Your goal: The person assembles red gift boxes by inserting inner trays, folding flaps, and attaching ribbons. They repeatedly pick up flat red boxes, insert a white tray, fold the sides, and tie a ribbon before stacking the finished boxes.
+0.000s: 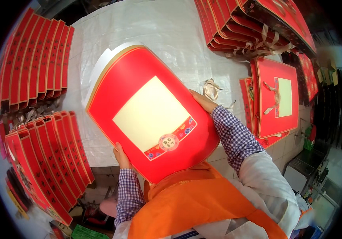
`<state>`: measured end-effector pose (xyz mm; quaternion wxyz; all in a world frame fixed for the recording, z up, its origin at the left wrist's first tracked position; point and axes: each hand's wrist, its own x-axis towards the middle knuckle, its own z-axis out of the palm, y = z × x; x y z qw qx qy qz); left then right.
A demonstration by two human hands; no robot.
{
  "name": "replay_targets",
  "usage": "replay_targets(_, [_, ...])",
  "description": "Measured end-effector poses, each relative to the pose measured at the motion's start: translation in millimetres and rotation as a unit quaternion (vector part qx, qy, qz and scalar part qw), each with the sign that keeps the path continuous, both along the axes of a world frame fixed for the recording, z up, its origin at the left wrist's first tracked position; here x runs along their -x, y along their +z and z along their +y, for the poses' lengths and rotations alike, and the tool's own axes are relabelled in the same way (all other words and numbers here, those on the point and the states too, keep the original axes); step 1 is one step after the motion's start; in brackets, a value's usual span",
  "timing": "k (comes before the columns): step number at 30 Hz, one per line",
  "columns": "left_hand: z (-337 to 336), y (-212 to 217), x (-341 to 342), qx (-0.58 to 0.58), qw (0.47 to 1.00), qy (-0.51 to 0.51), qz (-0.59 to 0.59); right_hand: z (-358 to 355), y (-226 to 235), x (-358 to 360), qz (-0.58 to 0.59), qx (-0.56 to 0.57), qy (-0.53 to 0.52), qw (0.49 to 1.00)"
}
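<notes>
Between my two hands is a large red gift bag panel (197, 153) with gold edging, a cream rectangle and a round emblem. It is tilted over the table's near edge, and a white layer shows behind its far left edge. My left hand (122, 157) is closed on its lower left side, the thumb on the face. My right hand (203, 100) grips the right side; its fingers are partly hidden behind the panel. A bunch of beige ribbon (211, 89) lies on the white-covered table (167, 24) just beyond my right hand.
Upright rows of red gift bags (35, 63) and more red bags (53, 159) line the left. At the back right is a tall stack of red bags (226, 24) with ribbons hanging out. Flat red bags (268, 115) with a ribbon handle lie on the right.
</notes>
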<state>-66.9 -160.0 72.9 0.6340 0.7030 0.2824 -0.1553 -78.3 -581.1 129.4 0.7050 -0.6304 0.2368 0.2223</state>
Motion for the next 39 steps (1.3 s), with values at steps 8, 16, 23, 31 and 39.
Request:
replay_targets(8, [7.6, 6.7, -52.9, -0.338, 0.941, -0.006, 0.013, -27.3, -18.0, -1.6, 0.002, -0.078, 0.036, 0.996])
replay_targets(16, [1.8, 8.4, -57.0, -0.501, 0.864, -0.048, 0.014, -1.2, -47.2, 8.0, 0.058, -0.084, 0.028, 0.994])
replay_targets(23, [-1.5, -2.7, -43.8, -0.491, 0.871, -0.032, -0.01, 16.6, -28.1, 15.3, 0.057, 0.145, 0.143, 0.977])
replay_targets(31, [-17.3, 22.8, -30.9, -0.449, 0.894, -0.001, 0.006, 130.9, 63.5, 5.9, -0.312, 0.519, 0.234, 0.76])
replay_targets(39, [-12.2, -5.0, -31.1, -0.491, 0.871, -0.013, 0.005, 97.4, -19.6, -5.9, -0.184, 0.569, 0.205, 0.775])
